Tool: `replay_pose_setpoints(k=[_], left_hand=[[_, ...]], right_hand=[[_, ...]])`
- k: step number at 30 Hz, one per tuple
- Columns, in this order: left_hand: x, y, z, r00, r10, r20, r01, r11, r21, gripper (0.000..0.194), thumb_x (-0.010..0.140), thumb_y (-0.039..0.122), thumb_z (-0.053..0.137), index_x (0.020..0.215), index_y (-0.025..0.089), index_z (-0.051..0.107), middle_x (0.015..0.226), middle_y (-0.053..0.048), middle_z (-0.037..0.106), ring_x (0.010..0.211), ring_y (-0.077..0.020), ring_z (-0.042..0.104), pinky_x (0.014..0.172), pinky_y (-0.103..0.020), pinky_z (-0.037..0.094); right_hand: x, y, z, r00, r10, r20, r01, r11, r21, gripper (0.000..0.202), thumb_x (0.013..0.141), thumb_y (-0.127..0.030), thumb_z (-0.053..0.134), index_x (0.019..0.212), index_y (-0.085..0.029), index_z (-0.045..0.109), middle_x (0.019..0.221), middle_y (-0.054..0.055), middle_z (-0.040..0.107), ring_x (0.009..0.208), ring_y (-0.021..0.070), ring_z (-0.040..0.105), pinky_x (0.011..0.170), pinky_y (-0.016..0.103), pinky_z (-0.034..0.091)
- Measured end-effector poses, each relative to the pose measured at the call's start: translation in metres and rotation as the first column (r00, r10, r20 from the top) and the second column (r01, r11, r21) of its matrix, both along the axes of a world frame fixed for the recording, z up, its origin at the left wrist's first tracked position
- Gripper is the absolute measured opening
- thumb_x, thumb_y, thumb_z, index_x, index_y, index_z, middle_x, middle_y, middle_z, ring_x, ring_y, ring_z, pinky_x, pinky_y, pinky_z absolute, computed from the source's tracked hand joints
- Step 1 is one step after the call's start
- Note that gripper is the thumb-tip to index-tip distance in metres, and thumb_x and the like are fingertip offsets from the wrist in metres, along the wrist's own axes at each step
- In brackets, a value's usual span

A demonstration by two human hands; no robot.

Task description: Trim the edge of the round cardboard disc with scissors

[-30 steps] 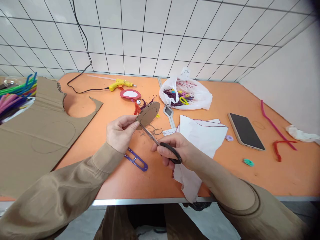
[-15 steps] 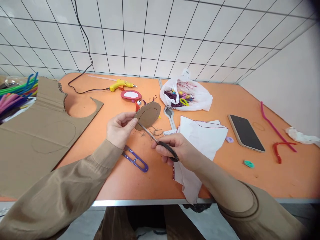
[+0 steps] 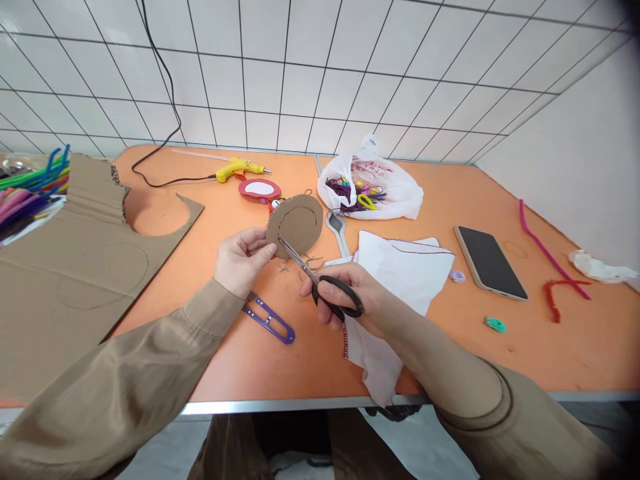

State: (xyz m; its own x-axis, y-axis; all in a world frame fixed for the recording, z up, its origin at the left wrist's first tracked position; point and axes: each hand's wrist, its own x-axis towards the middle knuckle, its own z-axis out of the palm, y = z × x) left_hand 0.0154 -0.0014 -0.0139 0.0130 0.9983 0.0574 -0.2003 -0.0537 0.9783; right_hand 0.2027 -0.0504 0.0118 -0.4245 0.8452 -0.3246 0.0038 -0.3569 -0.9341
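Between the thumb and fingers of my left hand is the edge of a round cardboard disc, tilted toward me. A smaller ring-shaped line, partly dark like a slit, runs inside its rim. My right hand grips black-handled scissors by their loops. Their blade tips meet the disc at the lower left of that inner line. Small cardboard scraps lie on the orange table below the disc. Nearest my left wrist is a purple slotted clip-like tool.
A large cardboard sheet covers the left side. Behind are a yellow glue gun, a red oval piece and a white plastic bag. White cloth, a phone and pipe cleaners lie to the right.
The disc has turned to face me more fully. My right hand has rotated the scissors, so both handle loops now show. The blade tips stay at the inner line.
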Motion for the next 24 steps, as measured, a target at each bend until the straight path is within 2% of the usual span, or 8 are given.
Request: replay_pose_setpoints(k=[4, 7, 13, 24], left_hand=[[0.0022, -0.0004, 0.0006, 1.000, 0.020, 0.010, -0.020, 1.000, -0.024, 0.034, 0.052, 0.034, 0.087, 0.076, 0.015, 0.073, 0.071, -0.007, 0.076, 0.075, -0.0249, 0.074, 0.077, -0.036, 0.060], [0.0024, -0.0001, 0.0002, 0.999, 0.044, 0.005, -0.043, 0.998, -0.052, 0.035, 0.051, 0.034, 0.086, 0.077, 0.014, 0.074, 0.070, -0.007, 0.075, 0.072, -0.0238, 0.073, 0.073, -0.035, 0.060], [-0.0048, 0.0055, 0.0007, 0.986, 0.165, 0.036, -0.163, 0.985, -0.058, 0.029, 0.054, 0.028, 0.083, 0.077, 0.013, 0.074, 0.069, -0.005, 0.074, 0.065, -0.0195, 0.071, 0.062, -0.030, 0.059], [-0.0021, 0.0028, -0.0006, 0.991, 0.128, -0.029, -0.128, 0.992, -0.005, 0.029, 0.057, 0.024, 0.078, 0.083, 0.012, 0.076, 0.073, -0.006, 0.077, 0.068, -0.0210, 0.073, 0.061, -0.027, 0.059]], right_hand=[[-0.0020, -0.0007, 0.0027, 0.997, 0.004, 0.083, -0.005, 1.000, 0.009, 0.047, 0.058, -0.056, 0.082, 0.069, -0.013, 0.064, 0.050, 0.000, 0.060, 0.041, 0.0098, 0.053, 0.040, 0.021, 0.041], [-0.0041, -0.0019, 0.0052, 0.992, -0.001, 0.124, -0.002, 1.000, 0.018, 0.044, 0.059, -0.052, 0.082, 0.071, -0.014, 0.063, 0.050, -0.001, 0.058, 0.042, 0.0103, 0.053, 0.041, 0.022, 0.043], [-0.0047, -0.0037, 0.0026, 0.985, 0.031, 0.171, -0.037, 0.999, 0.035, 0.039, 0.062, -0.048, 0.080, 0.067, -0.015, 0.058, 0.052, -0.002, 0.055, 0.045, 0.0105, 0.055, 0.043, 0.021, 0.044], [-0.0043, -0.0021, -0.0002, 0.982, 0.038, 0.187, -0.049, 0.997, 0.057, 0.036, 0.063, -0.045, 0.079, 0.071, -0.015, 0.061, 0.054, -0.002, 0.055, 0.047, 0.0097, 0.054, 0.044, 0.021, 0.046]])
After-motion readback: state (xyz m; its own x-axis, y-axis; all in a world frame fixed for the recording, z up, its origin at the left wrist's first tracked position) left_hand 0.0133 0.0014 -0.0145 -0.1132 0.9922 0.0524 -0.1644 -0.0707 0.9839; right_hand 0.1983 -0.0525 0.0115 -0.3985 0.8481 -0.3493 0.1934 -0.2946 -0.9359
